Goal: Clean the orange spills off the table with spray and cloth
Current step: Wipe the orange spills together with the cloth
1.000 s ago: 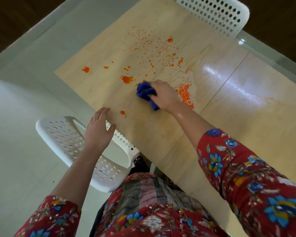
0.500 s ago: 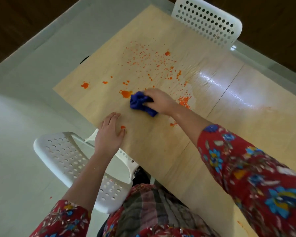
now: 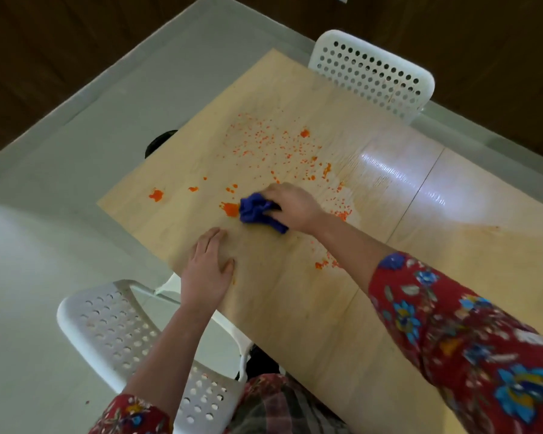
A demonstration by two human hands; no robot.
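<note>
— Where is the cloth [image 3: 257, 212] held?
— It is gripped by the curled right hand [image 3: 295, 208], bunched at its left side, touching an orange spill [image 3: 230, 209] on the table [image 3: 295, 308].
— And the left hand [image 3: 207, 267]?
— Laid flat, fingers straight, on the near table edge.

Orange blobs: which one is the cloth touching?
The large blob against the blue cloth, on the side away from the right hand; other blobs lie clear of it.

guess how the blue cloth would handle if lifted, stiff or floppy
Probably floppy: the cloth is bunched into soft folds under the right hand. Likely light, since one hand grips it whole. Possibly damp, given the wet sheen on the table beside it.
</note>
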